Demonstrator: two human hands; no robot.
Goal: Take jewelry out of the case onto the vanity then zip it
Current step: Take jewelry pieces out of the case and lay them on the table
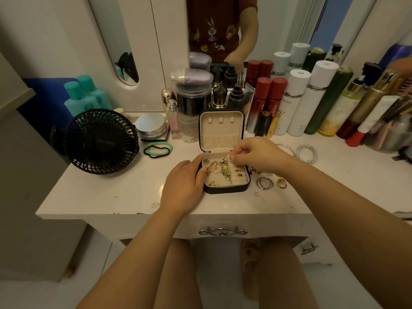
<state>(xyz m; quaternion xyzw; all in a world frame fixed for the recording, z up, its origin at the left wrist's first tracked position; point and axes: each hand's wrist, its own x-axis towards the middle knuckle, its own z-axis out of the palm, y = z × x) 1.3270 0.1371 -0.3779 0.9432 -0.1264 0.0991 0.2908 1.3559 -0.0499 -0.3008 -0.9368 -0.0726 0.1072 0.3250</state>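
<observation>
Your left hand (185, 186) holds the left wall of the black rectangular jewelry case (225, 189), which sits open at the centre of the glossy white worktop (111, 192). Its cream velvety lid (220, 128) stands upright in front of a row of tall cosmetic bottles (276, 103). Your right hand (256, 156) has its grip nearly closed, thumb and forefinger pinched together over the tray's back right corner, and whether a piece sits between them is too small to tell. The hazard is the knot of gold chains (219, 168) heaped mid-tray: the fine links and charms look interlocked, so lifting one strand would likely drag its neighbours over the rim and scatter them. Two silver wire hoops (264, 183) and a chunky gold ring (281, 183) lie just right of the case, with a pale green beaded bracelet (307, 153) farther back. Round, hard pieces on so slick a surface may roll toward the front edge if your wrist brushes them. Any chain left across the rim would likely foul the zip.
</observation>
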